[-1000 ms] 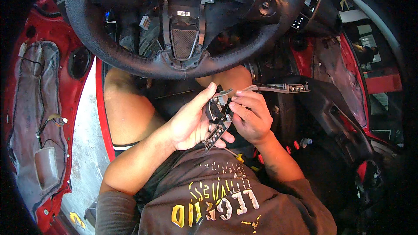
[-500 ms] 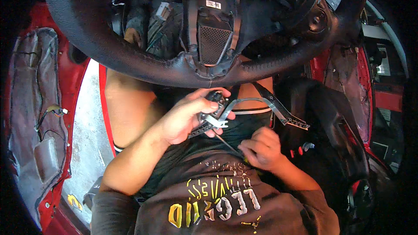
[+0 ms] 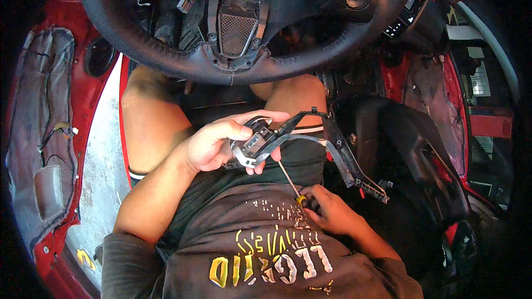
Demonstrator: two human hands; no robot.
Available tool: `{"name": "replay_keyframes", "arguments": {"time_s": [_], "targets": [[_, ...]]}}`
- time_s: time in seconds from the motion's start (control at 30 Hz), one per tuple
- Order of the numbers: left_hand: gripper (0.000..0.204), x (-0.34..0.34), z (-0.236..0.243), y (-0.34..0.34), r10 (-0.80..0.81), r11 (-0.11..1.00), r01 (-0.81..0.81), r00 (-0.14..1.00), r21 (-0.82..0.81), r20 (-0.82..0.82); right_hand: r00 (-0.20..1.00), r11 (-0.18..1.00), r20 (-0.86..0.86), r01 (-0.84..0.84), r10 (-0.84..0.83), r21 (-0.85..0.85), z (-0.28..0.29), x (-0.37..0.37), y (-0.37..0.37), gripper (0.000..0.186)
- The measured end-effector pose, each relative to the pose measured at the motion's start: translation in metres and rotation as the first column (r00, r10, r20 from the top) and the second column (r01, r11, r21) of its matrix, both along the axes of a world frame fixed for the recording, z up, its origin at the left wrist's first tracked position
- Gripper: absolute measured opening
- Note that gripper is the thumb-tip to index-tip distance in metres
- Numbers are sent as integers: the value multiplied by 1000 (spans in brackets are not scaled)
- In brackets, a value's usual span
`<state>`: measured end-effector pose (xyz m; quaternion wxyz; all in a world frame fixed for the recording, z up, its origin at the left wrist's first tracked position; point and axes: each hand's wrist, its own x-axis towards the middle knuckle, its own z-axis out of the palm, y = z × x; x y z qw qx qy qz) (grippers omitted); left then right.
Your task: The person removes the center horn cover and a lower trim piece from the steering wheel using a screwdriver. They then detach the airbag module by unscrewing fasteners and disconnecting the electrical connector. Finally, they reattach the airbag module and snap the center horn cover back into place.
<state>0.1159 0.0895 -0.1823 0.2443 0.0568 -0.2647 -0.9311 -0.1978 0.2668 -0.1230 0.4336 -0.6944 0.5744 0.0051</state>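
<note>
In front of my lap, my left hand point(image 3: 213, 144) grips a black and grey plastic steering wheel trim piece point(image 3: 339, 152). Its thumb lies on top of the block at the trim's left end, with other fingers showing beyond and below it. From there the frame's bent arms stretch to the right. Lower down, close to my shirt, my right hand point(image 3: 331, 210) is closed around a screwdriver point(image 3: 289, 179) with a yellow and dark handle. The thin shaft points up and left toward the trim's underside; I cannot tell whether its tip touches.
A black steering wheel point(image 3: 188, 63) with its centre exposed spans the top. Red door frames stand on both sides, the left one carrying a grey liner point(image 3: 41, 133) and a loose connector point(image 3: 69, 130). Black seat parts point(image 3: 426, 155) lie at the right.
The trim piece has turned in my left hand, so more of its long frame shows. The screwdriver's yellow handle has come into sight. The whole view has shifted, with the steering wheel higher.
</note>
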Motion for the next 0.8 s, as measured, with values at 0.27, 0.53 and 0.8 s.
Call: {"name": "replay_keyframes", "arguments": {"time_s": [0.27,0.53,0.8], "targets": [[120,11,2,9,13,995,-20,996,-95,-84,975,981,-119,178,-185,-71,30,-62,-2,40],[82,9,-24,6,35,975,-34,999,219,-2,791,665,59,550,-609,-504,127,-114,-14,27],[74,4,5,6,40,995,-45,998,86,51,937,468,-349,-301,-16,-831,245,-50,-21,30]]}}
